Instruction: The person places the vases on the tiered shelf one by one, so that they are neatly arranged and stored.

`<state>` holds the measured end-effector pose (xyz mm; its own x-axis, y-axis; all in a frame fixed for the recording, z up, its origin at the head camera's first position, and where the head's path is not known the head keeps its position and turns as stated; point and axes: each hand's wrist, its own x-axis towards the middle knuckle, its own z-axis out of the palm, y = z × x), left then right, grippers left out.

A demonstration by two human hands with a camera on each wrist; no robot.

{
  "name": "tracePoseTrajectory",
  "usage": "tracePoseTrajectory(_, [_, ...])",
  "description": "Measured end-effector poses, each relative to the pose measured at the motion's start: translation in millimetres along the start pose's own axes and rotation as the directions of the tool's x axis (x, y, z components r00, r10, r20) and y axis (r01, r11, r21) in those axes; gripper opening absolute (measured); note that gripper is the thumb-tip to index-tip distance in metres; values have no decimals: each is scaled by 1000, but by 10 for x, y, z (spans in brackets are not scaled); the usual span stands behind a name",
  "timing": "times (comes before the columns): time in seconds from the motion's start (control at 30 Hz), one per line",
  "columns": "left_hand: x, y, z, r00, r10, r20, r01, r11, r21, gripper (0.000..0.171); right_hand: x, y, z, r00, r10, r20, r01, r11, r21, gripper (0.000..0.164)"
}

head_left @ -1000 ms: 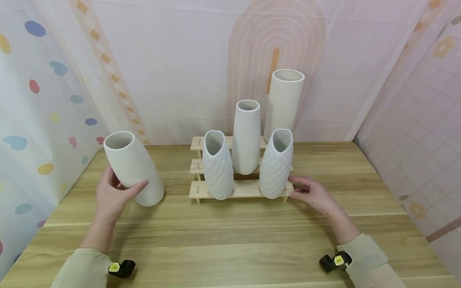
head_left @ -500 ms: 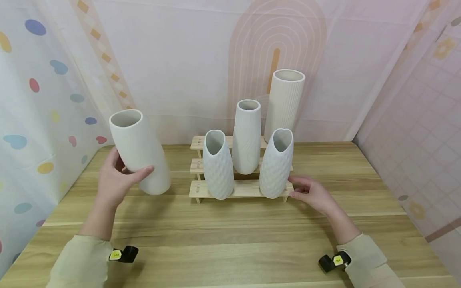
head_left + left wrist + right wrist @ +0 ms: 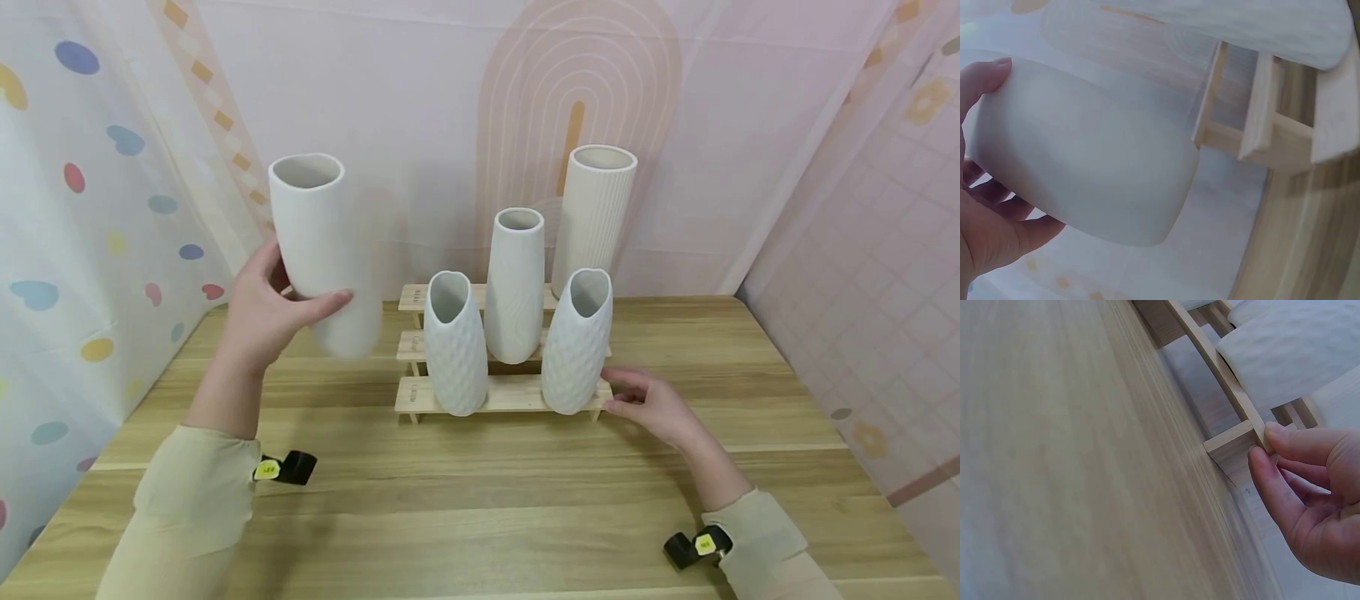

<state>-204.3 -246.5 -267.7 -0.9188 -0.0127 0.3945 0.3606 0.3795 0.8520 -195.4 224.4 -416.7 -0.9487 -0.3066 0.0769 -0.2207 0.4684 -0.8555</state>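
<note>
My left hand point(image 3: 262, 317) grips a smooth white vase point(image 3: 318, 233) around its side, thumb across the front, and holds it raised over the table left of a three-step wooden stand point(image 3: 513, 397). The left wrist view shows the vase point(image 3: 1091, 150) with fingers curled behind it. My right hand point(image 3: 652, 407) pinches the right end of the stand's lowest shelf; thumb and forefinger meet on its corner in the right wrist view. Two dimpled vases, one left point(image 3: 457, 367) and one right point(image 3: 573, 362), stand on that shelf. Behind them are a slim vase point(image 3: 513, 292) on the middle shelf and a tall ribbed vase point(image 3: 596, 217) on the top.
The stand rests toward the back of a wood-grain table point(image 3: 480, 517). A printed curtain point(image 3: 375, 100) hangs right behind the table, and more patterned cloth closes both sides. The top shelf's left part point(image 3: 435, 296) shows bare wood.
My left hand has lifted the smooth vase off the table and carried it up and to the right, and the vase stands more upright. The right hand stays at the stand.
</note>
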Motion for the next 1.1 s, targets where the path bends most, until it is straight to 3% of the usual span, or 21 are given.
tracePoseTrajectory(0.2, [174, 111, 123, 1000, -10, 22, 11, 999, -33, 76, -7, 1, 3, 1000, -11, 1, 11, 1000, -7, 48])
tracePoseTrajectory(0.5, [381, 204, 299, 999, 26, 39, -22, 993, -113, 71, -22, -6, 1, 1000, -5, -3, 5, 1000, 2, 48])
tracePoseTrajectory(0.83, [562, 189, 518, 999, 39, 34, -31, 976, -214, 72, -23, -5, -2, 1000, 5, 0, -5, 1000, 2, 49])
tracePoseTrajectory(1.1, [661, 137, 677, 998, 60, 4, -57, 971, -233, 73, -26, -2, 13, 1000, 9, -6, -9, 1000, 5, 49])
